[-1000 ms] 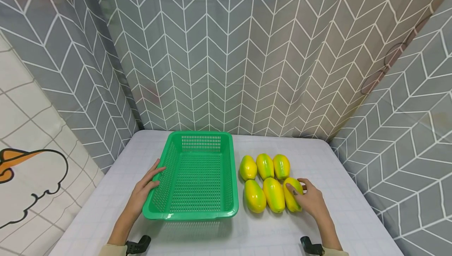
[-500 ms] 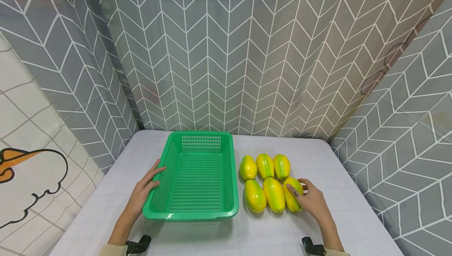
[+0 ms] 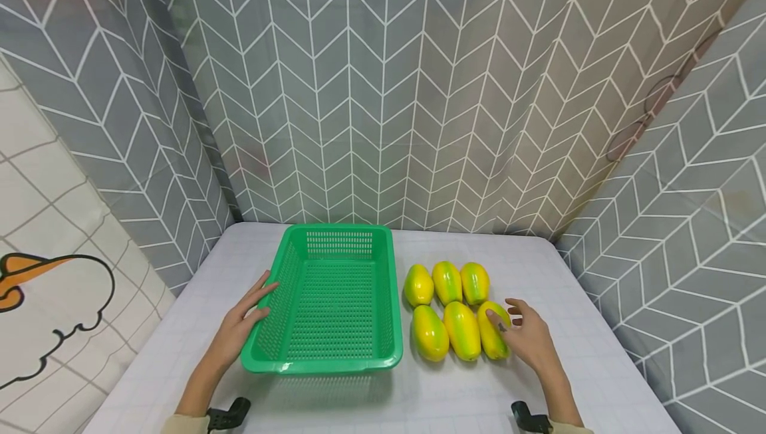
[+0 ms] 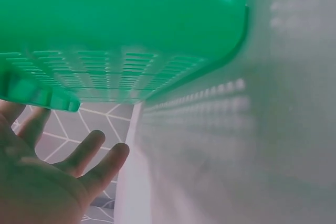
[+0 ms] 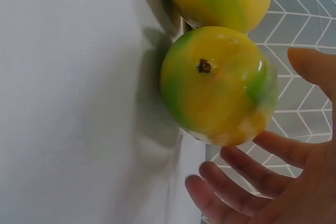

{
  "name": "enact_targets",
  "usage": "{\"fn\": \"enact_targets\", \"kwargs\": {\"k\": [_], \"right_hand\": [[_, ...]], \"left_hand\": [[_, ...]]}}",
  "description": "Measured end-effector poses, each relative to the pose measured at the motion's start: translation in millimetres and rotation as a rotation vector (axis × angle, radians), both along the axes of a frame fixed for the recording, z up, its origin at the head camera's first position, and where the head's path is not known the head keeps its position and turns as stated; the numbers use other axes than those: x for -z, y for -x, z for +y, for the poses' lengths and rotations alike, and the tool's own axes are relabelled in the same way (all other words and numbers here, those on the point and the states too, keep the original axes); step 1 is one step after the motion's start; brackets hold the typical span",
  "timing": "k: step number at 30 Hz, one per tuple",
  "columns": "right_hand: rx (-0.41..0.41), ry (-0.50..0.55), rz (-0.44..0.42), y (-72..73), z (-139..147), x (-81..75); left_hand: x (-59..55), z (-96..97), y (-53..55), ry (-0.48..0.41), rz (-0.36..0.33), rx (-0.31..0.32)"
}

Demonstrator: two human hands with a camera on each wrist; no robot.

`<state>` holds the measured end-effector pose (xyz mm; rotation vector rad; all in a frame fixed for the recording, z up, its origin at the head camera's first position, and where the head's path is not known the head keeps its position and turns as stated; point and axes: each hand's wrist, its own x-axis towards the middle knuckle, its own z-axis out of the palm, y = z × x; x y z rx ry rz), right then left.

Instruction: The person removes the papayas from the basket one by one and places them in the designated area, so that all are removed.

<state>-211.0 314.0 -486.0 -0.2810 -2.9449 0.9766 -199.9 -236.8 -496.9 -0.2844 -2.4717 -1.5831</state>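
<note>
A green perforated plastic basket stands on the table with nothing in it. My left hand rests its fingertips on the basket's left rim, fingers spread and fairly straight. To the right of the basket, several yellow-green papayas lie in two rows. My right hand is at the right-hand papaya of the near row. In the right wrist view its fingers are loosely extended beside that papaya, index finger at its side. The thumb stands apart from the fruit, and the hand does not grip it.
A white cloth covers the table. Grey chevron-patterned curtains hang behind it and on the right side. A white tile-patterned cloth hangs at the left. The other papayas lie close together, some touching.
My right hand's fingers have eased slightly away from the right-hand papaya. The head view has shifted a little. My left hand stays at the basket rim, and the papayas lie as before.
</note>
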Motion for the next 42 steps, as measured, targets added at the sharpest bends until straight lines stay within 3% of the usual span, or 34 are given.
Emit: {"fn": "enact_targets", "kwargs": {"k": [7,13,20,27,33,42], "right_hand": [[-0.024,-0.003,0.039,1.1,-4.7,-6.9],[-0.039,0.01,0.082,2.8,-7.9,-11.7],[-0.06,-0.007,0.149,3.5,-11.8,-17.4],[-0.093,-0.011,0.158,2.8,-15.8,-22.7],[-0.138,-0.019,0.175,7.2,-18.7,-27.5],[-0.179,-0.074,0.207,11.5,-32.1,-34.7]], "left_hand": [[-10.3,0.2,-2.7,0.163,0.033,-0.035],[-21.4,5.9,-1.6,0.149,0.023,-0.011],[-36.3,14.4,-2.7,0.252,0.089,-0.03],[-52.3,22.2,-10.3,0.33,0.18,-0.034],[-70.2,25.7,-17.7,0.377,0.202,-0.041],[-87.7,43.8,-16.7,0.434,0.237,-0.031]]}}
